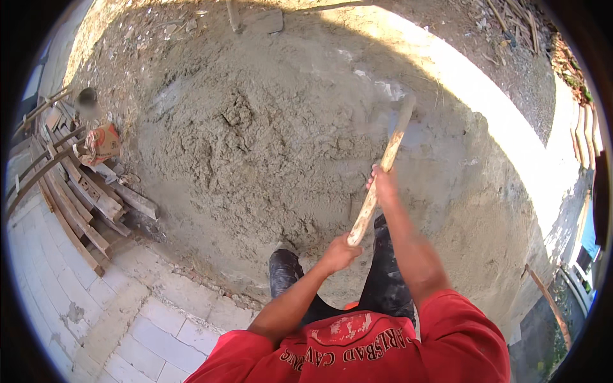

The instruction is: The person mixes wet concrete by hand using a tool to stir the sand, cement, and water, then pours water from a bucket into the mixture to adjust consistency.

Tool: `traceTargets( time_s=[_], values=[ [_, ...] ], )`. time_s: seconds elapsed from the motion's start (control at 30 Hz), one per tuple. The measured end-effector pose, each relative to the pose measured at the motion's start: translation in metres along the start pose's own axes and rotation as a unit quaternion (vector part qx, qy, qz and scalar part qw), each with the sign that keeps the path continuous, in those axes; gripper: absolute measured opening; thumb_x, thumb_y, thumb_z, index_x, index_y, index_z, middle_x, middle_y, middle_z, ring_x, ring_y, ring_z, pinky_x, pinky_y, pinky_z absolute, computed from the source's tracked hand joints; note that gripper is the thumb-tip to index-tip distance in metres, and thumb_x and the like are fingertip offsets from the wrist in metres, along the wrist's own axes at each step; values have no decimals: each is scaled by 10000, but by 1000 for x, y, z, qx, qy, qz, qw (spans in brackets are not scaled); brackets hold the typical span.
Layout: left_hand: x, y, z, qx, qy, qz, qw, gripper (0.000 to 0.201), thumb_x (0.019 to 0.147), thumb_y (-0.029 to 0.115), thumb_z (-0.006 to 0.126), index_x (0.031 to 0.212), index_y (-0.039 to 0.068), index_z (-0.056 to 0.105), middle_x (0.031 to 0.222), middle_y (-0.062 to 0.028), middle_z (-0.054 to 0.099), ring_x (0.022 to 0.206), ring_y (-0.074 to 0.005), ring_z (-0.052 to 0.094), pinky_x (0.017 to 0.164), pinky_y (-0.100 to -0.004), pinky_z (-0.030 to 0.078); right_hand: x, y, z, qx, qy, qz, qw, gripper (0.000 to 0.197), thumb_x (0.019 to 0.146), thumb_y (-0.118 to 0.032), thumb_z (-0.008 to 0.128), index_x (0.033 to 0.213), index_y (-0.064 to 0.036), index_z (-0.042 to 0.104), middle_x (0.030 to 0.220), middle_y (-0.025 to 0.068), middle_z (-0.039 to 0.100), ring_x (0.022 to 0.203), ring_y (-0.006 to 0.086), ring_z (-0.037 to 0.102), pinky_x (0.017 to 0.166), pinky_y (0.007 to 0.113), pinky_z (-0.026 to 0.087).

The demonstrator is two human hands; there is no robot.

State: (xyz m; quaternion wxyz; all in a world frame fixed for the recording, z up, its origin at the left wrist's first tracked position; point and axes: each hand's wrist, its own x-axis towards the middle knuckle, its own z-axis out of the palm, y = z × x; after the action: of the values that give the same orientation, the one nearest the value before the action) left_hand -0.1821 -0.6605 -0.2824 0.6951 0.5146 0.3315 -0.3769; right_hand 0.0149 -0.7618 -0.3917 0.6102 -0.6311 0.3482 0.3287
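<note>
Both fists are wrapped round a pale wooden tool handle [393,148] that slants up and to the right. My left hand [340,254] grips its near end, just in front of my legs. Farther up the shaft is my right hand [383,184]. Grey mortar coats the far end, and the tool's head cannot be made out there, so its kind is unclear. That end is at a wet, smooth patch on the right side of a broad heap of wet grey mortar [255,140]. The heap is lumpy in the middle and spreads over the ground before my feet.
Wooden planks [83,198] lie stacked at the left, with a crumpled paper bag [102,142] and a dark bucket [86,99] beside them. Another mortar-caked tool [268,22] lies at the far edge. Pale paving blocks [153,329] cover the near left.
</note>
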Motion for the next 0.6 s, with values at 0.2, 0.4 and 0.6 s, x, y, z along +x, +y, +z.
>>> traceTargets(
  time_s=[0.2, 0.4, 0.6],
  values=[
    [210, 115, 70, -291, -104, -32, 950, 230, 874, 127, 692, 984, 47, 507, 682, 5, 492, 491, -96, 454, 403, -281, 379, 218, -109, -74, -309, 80, -43, 947, 191, 887, -173, 599, 839, 11, 582, 701, 73, 582, 541, 182, 592, 487, 324, 518],
    [203, 123, -73, -300, -66, -81, 948, 247, 878, 96, 670, 1064, 30, 521, 726, 30, 486, 531, -50, 441, 398, -235, 345, 233, -81, 65, -236, 14, -33, 971, 290, 871, -96, 544, 1036, 141, 571, 719, 147, 599, 529, 233, 594, 479, 375, 519],
    [48, 107, -194, -162, 41, -72, 983, 186, 866, 139, 693, 966, 35, 576, 715, 32, 500, 520, -57, 441, 409, -237, 334, 127, -27, 217, -155, -18, 40, 987, 342, 914, -46, 485, 1183, 164, 472, 790, 173, 610, 600, 239, 627, 541, 367, 544]
  ],
)
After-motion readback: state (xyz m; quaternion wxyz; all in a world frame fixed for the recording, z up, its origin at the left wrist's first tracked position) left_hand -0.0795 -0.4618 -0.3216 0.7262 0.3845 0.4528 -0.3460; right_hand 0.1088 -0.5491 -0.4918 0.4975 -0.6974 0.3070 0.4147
